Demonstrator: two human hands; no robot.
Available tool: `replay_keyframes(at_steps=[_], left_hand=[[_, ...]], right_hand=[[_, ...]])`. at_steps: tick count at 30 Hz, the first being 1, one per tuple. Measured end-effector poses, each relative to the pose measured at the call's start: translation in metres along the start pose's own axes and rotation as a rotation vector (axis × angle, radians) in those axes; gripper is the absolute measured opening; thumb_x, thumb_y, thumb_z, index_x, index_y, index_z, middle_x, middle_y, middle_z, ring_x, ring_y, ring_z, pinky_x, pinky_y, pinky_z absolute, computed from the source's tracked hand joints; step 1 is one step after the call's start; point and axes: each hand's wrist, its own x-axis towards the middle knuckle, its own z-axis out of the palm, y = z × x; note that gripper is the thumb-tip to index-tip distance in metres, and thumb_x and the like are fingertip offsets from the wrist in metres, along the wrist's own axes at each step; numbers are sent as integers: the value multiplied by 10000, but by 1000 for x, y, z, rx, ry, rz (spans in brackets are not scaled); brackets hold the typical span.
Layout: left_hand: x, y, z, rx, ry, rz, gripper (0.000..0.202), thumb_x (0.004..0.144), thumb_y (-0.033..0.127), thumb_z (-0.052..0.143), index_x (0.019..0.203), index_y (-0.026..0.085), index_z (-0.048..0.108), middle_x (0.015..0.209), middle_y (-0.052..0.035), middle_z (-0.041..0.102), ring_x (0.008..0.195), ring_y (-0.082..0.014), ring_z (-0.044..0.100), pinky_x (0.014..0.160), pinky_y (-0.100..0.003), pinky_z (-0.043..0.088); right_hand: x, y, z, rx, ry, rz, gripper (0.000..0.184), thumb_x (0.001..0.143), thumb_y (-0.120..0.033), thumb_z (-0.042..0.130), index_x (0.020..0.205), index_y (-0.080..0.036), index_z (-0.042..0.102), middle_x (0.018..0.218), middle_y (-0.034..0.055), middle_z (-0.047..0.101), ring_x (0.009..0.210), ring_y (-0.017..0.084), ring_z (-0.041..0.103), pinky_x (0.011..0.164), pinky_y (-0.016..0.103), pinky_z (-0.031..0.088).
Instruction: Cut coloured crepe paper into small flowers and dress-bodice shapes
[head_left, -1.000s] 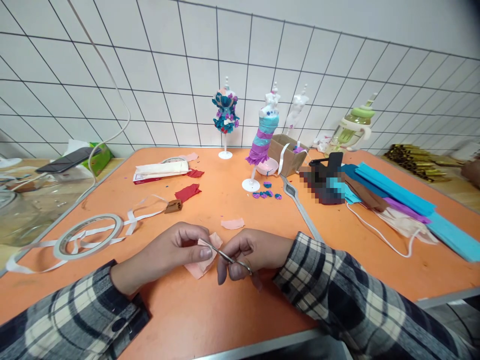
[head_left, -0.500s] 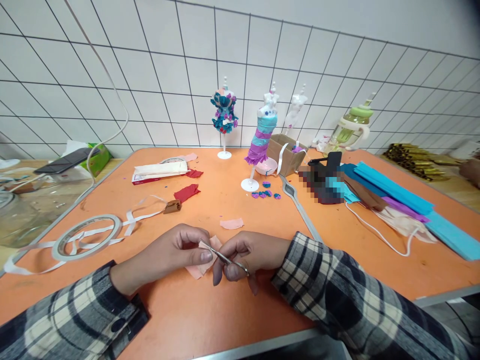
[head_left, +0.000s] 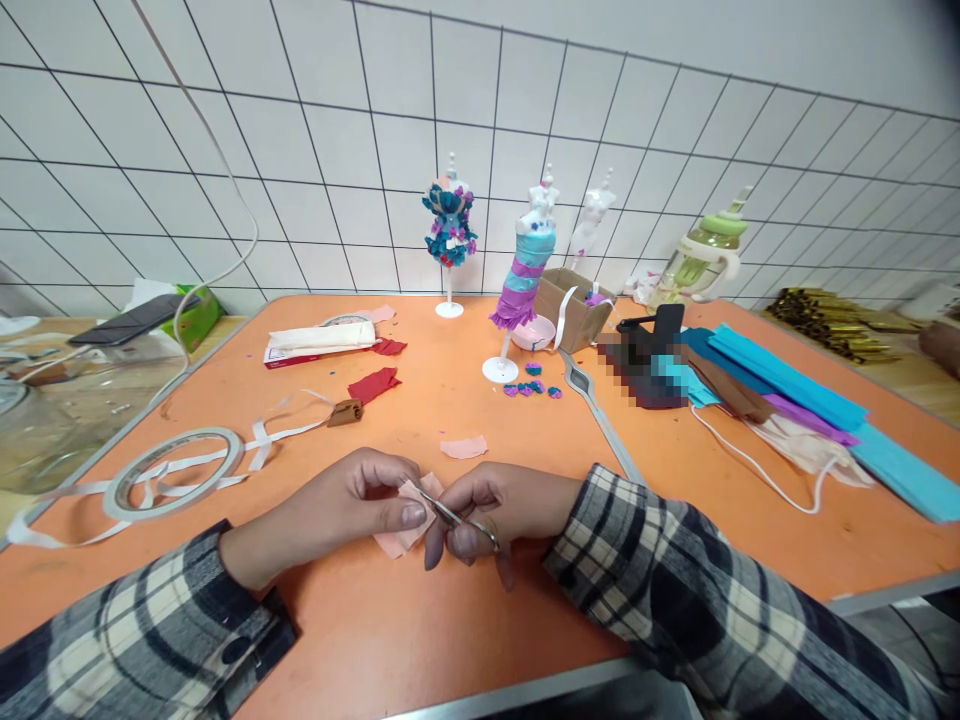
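Between thumb and fingers, my left hand [head_left: 375,495] pinches a small piece of pink crepe paper [head_left: 414,490]. My right hand [head_left: 480,510] is closed around small metal scissors [head_left: 457,518], whose blades point left and meet the pink paper at my left fingertips. More pink paper [head_left: 396,545] lies on the table beneath my hands. A separate pink strip [head_left: 463,448] rests just beyond them. The exact spot where the blades touch the paper is partly hidden by my fingers.
A mini dress form in blue and purple [head_left: 525,270] stands near some petal pieces [head_left: 532,389]. Another form with teal flowers [head_left: 448,225] is behind. Double-sided tape [head_left: 120,490] lies left, red paper [head_left: 375,385] nearer the middle, folded crepe paper [head_left: 787,375] right.
The scissor tips have shifted slightly right along the pink paper, and the blades look closer together. Both hands stay in nearly the same place.
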Motion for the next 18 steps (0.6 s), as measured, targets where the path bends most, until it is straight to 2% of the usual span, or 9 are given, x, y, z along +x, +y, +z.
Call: replay_keyframes(at_steps=[5, 10, 14, 18], left_hand=[[0, 0, 0, 17, -5, -18, 334, 818, 468, 729, 737, 144, 706, 751, -29, 695, 645, -132, 601, 610, -215, 482], [0, 0, 0, 12, -28, -23, 311, 832, 445, 721, 730, 153, 699, 806, -45, 723, 697, -161, 645, 639, -241, 501], [0, 1, 1, 9, -17, -39, 307, 819, 455, 735, 764, 153, 722, 755, -19, 706, 648, -131, 622, 612, -214, 497], [0, 1, 1, 12, -29, -49, 297, 826, 445, 730, 771, 153, 726, 766, -28, 725, 663, -139, 635, 603, -208, 500]], right_hand=[[0, 2, -1, -8, -10, -3, 458, 749, -493, 757, 985, -105, 698, 714, -24, 464, 662, 69, 465, 467, 111, 443], [2, 3, -1, 13, 3, -22, 517, 725, -559, 758, 972, -109, 697, 715, -16, 482, 698, 93, 493, 479, 138, 485], [2, 3, 0, 14, -4, -8, 519, 722, -551, 765, 958, -95, 689, 703, -22, 483, 650, 80, 481, 498, 175, 523], [2, 2, 0, 21, 3, -7, 584, 693, -611, 760, 963, -98, 686, 687, -28, 499, 596, 62, 470, 479, 169, 517]])
